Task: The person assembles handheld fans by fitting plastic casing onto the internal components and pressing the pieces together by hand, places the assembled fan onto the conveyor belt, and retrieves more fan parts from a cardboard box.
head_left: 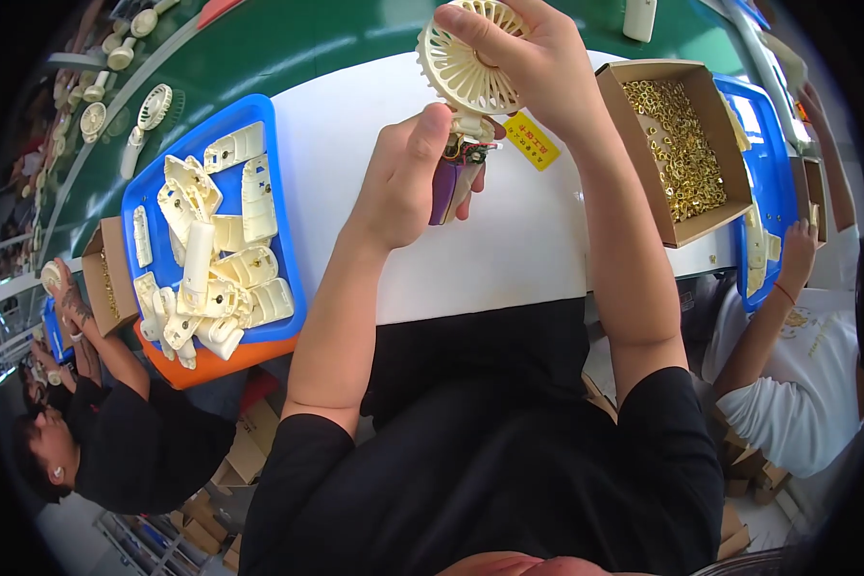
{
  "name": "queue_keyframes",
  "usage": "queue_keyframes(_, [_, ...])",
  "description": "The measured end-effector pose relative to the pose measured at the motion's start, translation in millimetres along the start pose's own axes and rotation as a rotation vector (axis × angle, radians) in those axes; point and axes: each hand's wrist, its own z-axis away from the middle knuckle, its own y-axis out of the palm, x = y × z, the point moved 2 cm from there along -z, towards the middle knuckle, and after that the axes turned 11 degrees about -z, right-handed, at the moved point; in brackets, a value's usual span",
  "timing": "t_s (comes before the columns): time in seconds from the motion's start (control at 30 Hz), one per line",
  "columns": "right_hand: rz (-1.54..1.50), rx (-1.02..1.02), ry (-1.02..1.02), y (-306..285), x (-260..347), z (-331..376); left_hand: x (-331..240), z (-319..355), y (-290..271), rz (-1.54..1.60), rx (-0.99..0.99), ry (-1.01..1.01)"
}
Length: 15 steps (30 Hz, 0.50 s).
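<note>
A cream handheld fan (459, 65) with a round, slatted head is held over the white table (509, 259). My right hand (557, 77) grips the head's right side, thumb across the top. Lower down, my left hand (396, 182) is closed around the fan's uncased lower part. Between its fingers show a purple cylindrical battery (443, 194) and a small circuit board (474, 154) with thin wires. My palm partly hides the lower part. Just right of the fan lies a yellow printed card (532, 141).
At left, a blue tray (291, 230) holds several cream shell pieces (236, 148) above an orange tray (223, 363). A cardboard box (712, 227) of gold-coloured rings stands at right. Finished-looking fans (154, 107) lie on the green surface (288, 62). Co-workers sit on both sides.
</note>
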Motion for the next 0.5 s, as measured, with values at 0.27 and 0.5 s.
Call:
queue_keyframes(0.27, [-0.328,-0.314,-0.212,-9.8,3.8,2.1,-3.4,-1.2,-4.7,0.139,-0.161,0.05])
queue_keyframes(0.5, [-0.355,-0.123,0.008,24.4,-4.7,90.1,-8.9,4.4,-7.8,0.164,-0.284,0.106])
